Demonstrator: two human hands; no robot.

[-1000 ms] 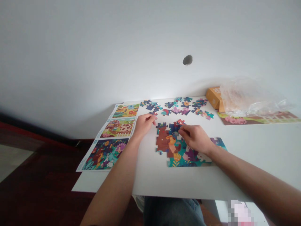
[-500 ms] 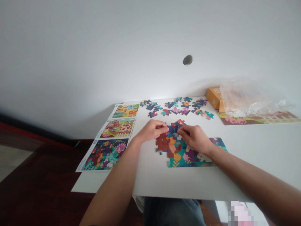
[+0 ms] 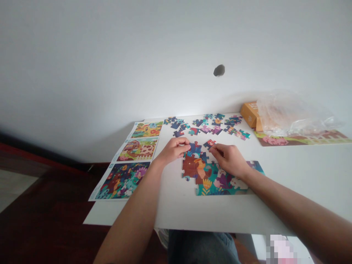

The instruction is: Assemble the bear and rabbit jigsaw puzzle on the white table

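Note:
My left hand [image 3: 176,150] pinches a dark blue jigsaw puzzle piece [image 3: 195,147] between thumb and fingers, at the upper left of a partly joined jigsaw puzzle [image 3: 213,179]. The joined part shows a brown bear, an orange fox and white rabbits on teal. My right hand [image 3: 229,158] has its thumb and index finger closed at the near edge of a red and dark blue puzzle piece [image 3: 210,144]. That hand and its wrist cover part of the puzzle's upper right. A small dark blue piece [image 3: 204,157] sits between the hands at the puzzle's upper edge.
Several loose puzzle pieces [image 3: 217,129] lie along the back of the white table [image 3: 176,212]. A reference sheet [image 3: 125,161] with three pictures lies at left. At the back right are an orange box [image 3: 249,115], a clear plastic bag [image 3: 297,115] and a farm-picture strip [image 3: 302,138].
My left hand has shifted slightly left with the dark blue piece. My right hand has come away from that piece, to the right, and its fingertips are now at the red and dark blue one.

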